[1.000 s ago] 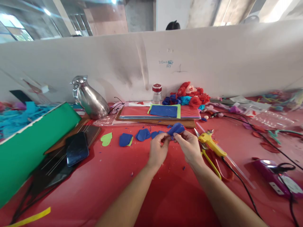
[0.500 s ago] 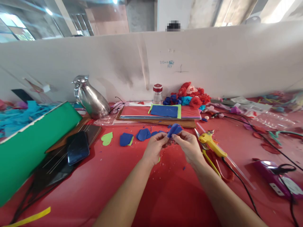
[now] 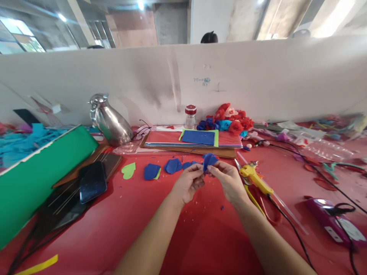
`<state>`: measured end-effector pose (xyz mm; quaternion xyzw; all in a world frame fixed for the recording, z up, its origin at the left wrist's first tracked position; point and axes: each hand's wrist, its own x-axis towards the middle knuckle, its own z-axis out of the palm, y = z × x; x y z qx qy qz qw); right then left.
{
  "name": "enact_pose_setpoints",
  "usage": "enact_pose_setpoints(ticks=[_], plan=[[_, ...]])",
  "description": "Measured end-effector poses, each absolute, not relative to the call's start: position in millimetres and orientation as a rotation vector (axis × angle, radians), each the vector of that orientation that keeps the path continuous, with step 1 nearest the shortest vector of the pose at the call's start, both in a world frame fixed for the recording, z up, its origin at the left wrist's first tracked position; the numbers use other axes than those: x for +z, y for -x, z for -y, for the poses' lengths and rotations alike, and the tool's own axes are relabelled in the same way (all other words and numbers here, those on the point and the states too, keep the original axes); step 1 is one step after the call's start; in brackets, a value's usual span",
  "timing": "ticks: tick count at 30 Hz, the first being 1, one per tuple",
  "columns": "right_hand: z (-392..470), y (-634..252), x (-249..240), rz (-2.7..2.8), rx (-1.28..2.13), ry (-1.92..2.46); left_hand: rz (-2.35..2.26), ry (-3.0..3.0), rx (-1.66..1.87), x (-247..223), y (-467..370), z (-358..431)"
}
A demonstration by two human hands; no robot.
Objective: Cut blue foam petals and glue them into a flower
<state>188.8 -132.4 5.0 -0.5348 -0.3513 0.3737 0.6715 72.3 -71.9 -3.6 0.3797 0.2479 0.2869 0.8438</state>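
Observation:
Held above the red table is a small blue petal-shaped piece (image 3: 210, 159), curled and partly hidden by fingers. My left hand (image 3: 189, 184) pinches its left edge between thumb and fingertips. On the other side, my right hand (image 3: 228, 179) grips it with the thumb across the front. To the left lie more blue cut petals (image 3: 172, 165) and another blue petal stack (image 3: 151, 172) with a bit of green under it. A light green heart-shaped cutout (image 3: 128, 170) rests farther left.
Right of my hands lie a yellow glue gun (image 3: 255, 178) with its cord and scissors (image 3: 254, 199). Behind are stacked sheets (image 3: 166, 138), a jar (image 3: 190, 117) and paper roses (image 3: 236, 126). A steel jug (image 3: 113, 124), phone (image 3: 93, 182) and green box (image 3: 57, 168) stand left.
Both hands still hold the blue piece, which has turned and looks more folded in toward the fingers. The view has tilted slightly, so everything sits a little lower.

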Motion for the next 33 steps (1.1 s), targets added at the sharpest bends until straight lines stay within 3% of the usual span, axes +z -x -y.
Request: enact_pose_setpoints(ticks=[15,33], plan=[[134.0,-192.7,-0.7,0.896,0.779,1.313,-0.642,-1.198,0.849,-0.8,-75.6,73.8],[137.6,-187.1,1.8,1.057,0.645,1.398,-0.634,-1.144,0.930,-12.0,-79.4,74.7]])
